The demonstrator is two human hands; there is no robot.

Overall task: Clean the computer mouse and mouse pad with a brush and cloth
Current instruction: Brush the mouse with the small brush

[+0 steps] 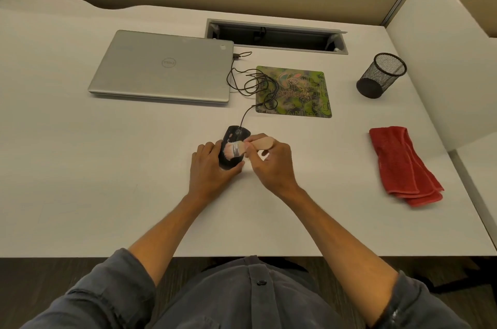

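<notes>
White desk [107,167], cubicle setting. We log: left hand [208,167] closed around upturned mouse [236,135]; right hand [271,164] pinching brush [242,148], bristles on its underside. Brushing step. Next, likely: mouse pad [295,95], then cloth [403,164], both untouched.

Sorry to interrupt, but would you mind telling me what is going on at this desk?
A person is cleaning a wired mouse. The left hand holds it just above or on the desk, and the right hand works a brush over it. The mouse pad lies beyond with the cable looped across it, and the red cloth sits folded and untouched to the right.
</notes>
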